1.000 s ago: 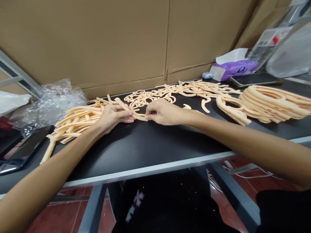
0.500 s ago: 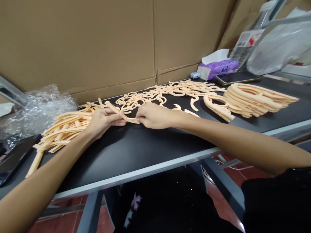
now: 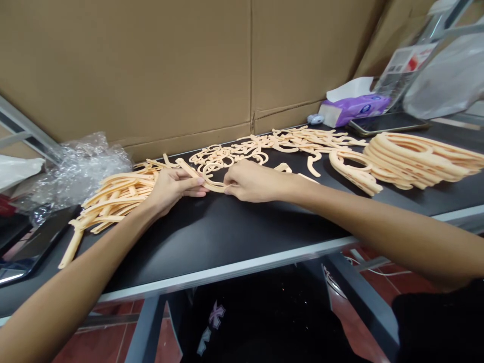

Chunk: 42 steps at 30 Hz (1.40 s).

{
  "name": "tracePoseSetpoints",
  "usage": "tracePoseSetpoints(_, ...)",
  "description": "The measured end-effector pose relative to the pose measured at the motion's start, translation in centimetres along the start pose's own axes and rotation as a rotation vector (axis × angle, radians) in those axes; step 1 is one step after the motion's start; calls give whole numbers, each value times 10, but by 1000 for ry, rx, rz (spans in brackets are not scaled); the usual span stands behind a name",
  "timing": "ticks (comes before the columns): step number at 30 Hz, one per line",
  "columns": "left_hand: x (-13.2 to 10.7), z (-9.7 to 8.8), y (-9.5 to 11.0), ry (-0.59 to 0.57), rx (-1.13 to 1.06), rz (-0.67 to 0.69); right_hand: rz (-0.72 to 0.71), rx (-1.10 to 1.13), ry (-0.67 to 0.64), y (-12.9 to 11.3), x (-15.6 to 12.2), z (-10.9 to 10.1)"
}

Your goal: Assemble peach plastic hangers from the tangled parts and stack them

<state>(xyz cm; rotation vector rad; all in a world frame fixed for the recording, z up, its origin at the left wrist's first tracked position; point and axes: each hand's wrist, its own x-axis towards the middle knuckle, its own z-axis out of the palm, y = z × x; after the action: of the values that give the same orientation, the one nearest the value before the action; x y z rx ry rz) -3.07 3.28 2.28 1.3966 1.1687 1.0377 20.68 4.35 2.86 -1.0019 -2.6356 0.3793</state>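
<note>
A curved peach strip (image 3: 214, 186) lies across the middle of the view, held just above the black tabletop (image 3: 227, 234) between both hands. Its far end rises toward 11 o'clock past the left hand (image 3: 176, 187), whose fingers curl closely around the strip's length. The right hand (image 3: 253, 182) sits at 3 o'clock from the strip's near end, thumb and forefinger narrowed to a pinch on that tip. The two hands are close together, with only a short stretch of strip showing between them.

A pliant piece like this handles best with an even, light pinch at both points, low over the tabletop and free of its neighbours, so that it neither kinks nor snags.

At 9 o'clock, just beside the left hand, lies a heap of long peach strips (image 3: 113, 196). At 12 o'clock is a tangle of looped peach pieces (image 3: 227, 156), and a loose peach hook (image 3: 313, 164) lies toward 2 o'clock. At 3 o'clock stands a stack of peach rings (image 3: 419, 159). Farther out at 2 o'clock are a purple tissue pack (image 3: 355, 108) and a phone (image 3: 387, 123). Crumpled bubble wrap (image 3: 85, 174) sits at 10 o'clock against the cardboard wall (image 3: 132, 65)
</note>
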Motion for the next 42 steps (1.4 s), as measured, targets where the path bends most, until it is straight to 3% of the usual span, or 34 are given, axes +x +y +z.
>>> tracePoseSetpoints(3, -2, 2, 5, 33, -44, 38, 23, -12, 32, 0, 1, -1)
tracePoseSetpoints(8, -4, 3, 13, 115, -167, 140, 11, 50, 297, -4, 2, -12)
tracePoseSetpoints(11, -3, 1, 18, 143, -251, 166, 54, 131, 366, -5, 1, -19)
tracePoseSetpoints(19, 0, -1, 27, 315, -423, 189, 69, 316, 307, 6, 0, -18)
tracePoseSetpoints(24, -1, 1, 28, 330, -450, 184, 89, 495, 160, 1, 3, -17)
tracePoseSetpoints(26, 0, 1, 27, 319, -427, 170, 92, 502, 174, 0, 6, -16)
tracePoseSetpoints(31, -1, 4, 19, 273, -169, 166, 147, 362, 385, 9, 10, -12)
tracePoseSetpoints(34, -8, 10, 18, 247, 67, 298, 148, 273, 392, 14, 9, -9)
tracePoseSetpoints(36, -15, 14, 19, 305, 262, 436, 119, 240, 367, 12, 8, -8)
tracePoseSetpoints(39, -20, 15, 22, 489, 650, 658, 49, 264, 326, 4, 5, -5)
tracePoseSetpoints(42, -18, 9, 21, 577, 942, 763, -23, 309, 280, -6, 3, -1)
